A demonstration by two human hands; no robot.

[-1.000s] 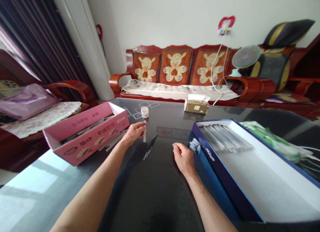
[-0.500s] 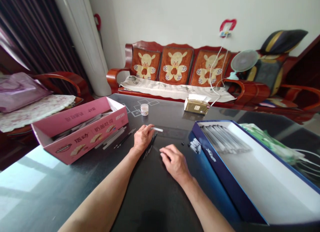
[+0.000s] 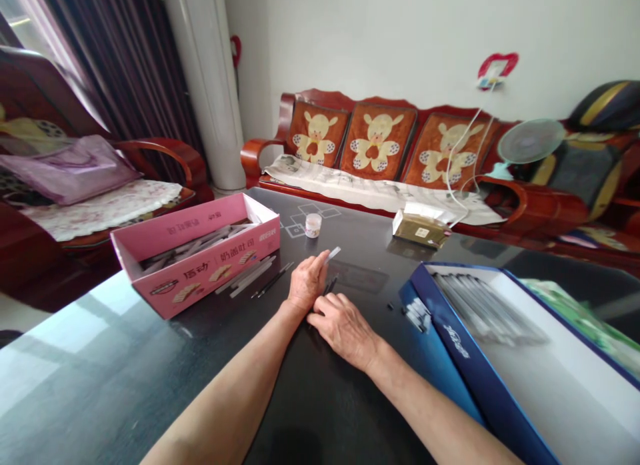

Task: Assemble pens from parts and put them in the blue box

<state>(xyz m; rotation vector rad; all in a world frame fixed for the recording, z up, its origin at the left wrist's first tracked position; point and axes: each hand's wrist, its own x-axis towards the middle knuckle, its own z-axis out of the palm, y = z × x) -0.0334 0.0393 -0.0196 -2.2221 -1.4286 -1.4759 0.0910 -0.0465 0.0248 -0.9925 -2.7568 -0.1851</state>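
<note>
Near the middle of the frame, the left hand (image 3: 307, 283) is pinching a short clear plastic tube (image 3: 333, 254), whose free end is pointing toward the upper right. Just below and to the right, the right hand (image 3: 345, 328) is curling its fingers loosely; its fingertips are turned under, so I cannot tell whether they are gripping anything. The hands are overlapping in this view, perhaps touching. Slim dark rods (image 3: 331, 283), partly hidden, are lying just above the right knuckles and right of the left hand, their long axis slanting toward the upper right, about as near to one hand as to the other. Farther out, a pink carton (image 3: 205, 268) is standing at centre left, a white jar (image 3: 313, 226) is sitting above the hands, and a blue box (image 3: 465, 338) is filling the lower right.
</note>
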